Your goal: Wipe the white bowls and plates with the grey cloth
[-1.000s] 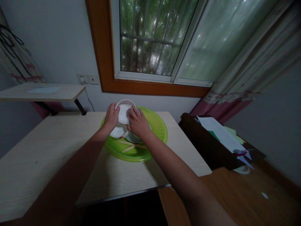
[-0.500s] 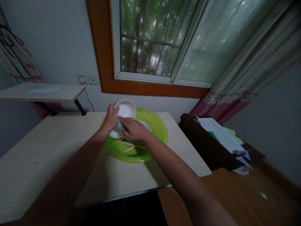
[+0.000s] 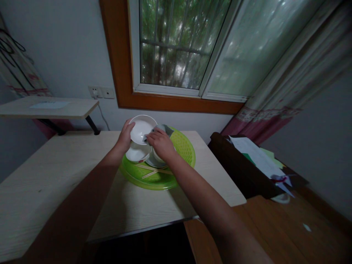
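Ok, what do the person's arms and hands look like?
The left hand and right hand are bare: no gloves, and no rings or watch that I can see. Both forearms are bare too, narrowing toward the hands, with no sleeves or cables showing.

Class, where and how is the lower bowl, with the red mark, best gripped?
Probably pinch the lower bowl by its near rim, from the near side, thumb inside: its mouth opens upward, while the upper bowl hides its far rim.
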`<action>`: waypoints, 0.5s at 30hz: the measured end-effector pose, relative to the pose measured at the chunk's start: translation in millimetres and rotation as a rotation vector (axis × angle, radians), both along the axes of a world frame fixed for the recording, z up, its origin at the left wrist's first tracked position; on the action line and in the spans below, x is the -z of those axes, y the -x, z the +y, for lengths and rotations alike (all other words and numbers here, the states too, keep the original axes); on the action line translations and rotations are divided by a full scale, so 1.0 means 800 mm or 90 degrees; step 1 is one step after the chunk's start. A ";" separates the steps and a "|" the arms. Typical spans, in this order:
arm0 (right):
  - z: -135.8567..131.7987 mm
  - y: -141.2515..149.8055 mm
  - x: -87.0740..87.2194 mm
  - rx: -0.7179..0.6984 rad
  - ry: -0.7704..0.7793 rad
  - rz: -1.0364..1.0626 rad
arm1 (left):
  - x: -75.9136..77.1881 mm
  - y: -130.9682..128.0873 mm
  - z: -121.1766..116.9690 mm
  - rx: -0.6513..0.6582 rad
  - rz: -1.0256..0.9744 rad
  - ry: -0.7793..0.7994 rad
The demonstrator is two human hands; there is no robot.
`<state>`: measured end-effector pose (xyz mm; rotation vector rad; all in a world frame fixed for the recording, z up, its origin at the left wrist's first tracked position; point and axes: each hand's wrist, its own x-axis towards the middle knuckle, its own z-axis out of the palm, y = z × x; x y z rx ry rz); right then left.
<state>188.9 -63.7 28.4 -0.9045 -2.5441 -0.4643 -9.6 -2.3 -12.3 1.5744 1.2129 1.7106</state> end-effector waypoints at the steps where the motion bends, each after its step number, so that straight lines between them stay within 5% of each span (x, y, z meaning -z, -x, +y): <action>1: 0.001 -0.002 -0.001 0.005 -0.007 0.005 | -0.002 0.000 -0.002 0.035 -0.031 0.021; 4: 0.002 -0.005 -0.002 0.024 -0.010 0.021 | -0.008 -0.001 -0.010 0.086 -0.109 0.065; 10: 0.002 0.002 0.004 0.042 -0.011 0.000 | -0.017 -0.002 -0.023 -0.030 -0.033 0.043; 15: 0.000 0.008 0.018 -0.030 0.058 -0.019 | -0.017 -0.001 -0.027 -0.081 0.035 0.012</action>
